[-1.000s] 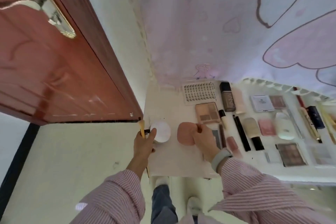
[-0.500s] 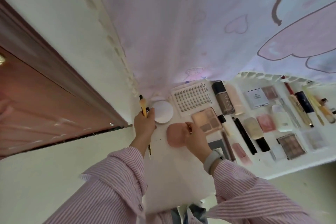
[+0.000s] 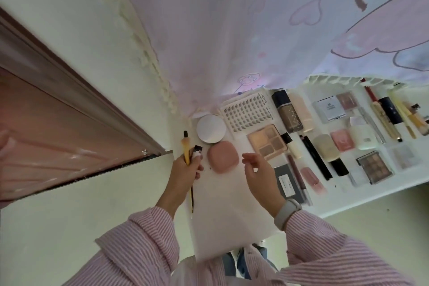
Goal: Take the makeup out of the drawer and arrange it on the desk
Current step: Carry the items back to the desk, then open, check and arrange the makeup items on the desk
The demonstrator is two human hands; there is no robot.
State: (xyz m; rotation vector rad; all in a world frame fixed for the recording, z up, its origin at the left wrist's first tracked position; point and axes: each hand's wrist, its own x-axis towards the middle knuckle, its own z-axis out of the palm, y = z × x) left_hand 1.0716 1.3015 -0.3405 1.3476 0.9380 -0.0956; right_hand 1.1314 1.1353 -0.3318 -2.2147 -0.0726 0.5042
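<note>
The left hand [image 3: 184,170] was curled round a yellow-handled brush [image 3: 186,149] and a small black-and-white tube [image 3: 197,151], both sticking up past the fingers, with a thin pencil [image 3: 192,197] running down below the palm. The right hand [image 3: 256,170] hovered above the white desk [image 3: 222,204] with its fingers loosely spread and nothing in them; a pale watch [image 3: 287,212] sat on that wrist, and both arms wore pink striped sleeves [image 3: 325,246]. Between the two hands, nearer the left one, lay a pink rounded case [image 3: 222,156], clear of either hand. Just beyond the left hand's fingertips and touching the pink case's far edge sat a round white compact [image 3: 211,127]. Beyond the right hand's fingertips lay an eyeshadow palette [image 3: 267,141] in browns, and past that a lash tray [image 3: 247,114] against a hanging pink curtain [image 3: 232,30]. Just right of the right hand lay a grey box [image 3: 286,181] and a slim mauve tube [image 3: 297,174] beside it. Further right of that hand were a tall foundation bottle [image 3: 287,111], a black stick [image 3: 315,158], a kabuki brush [image 3: 330,155], a small pink compact [image 3: 342,140], a dark nine-pan palette [image 3: 373,167] and a square white compact [image 3: 328,107], all spread flat and apart. To the left of the left hand stood a reddish-brown door [image 3: 58,141].
</note>
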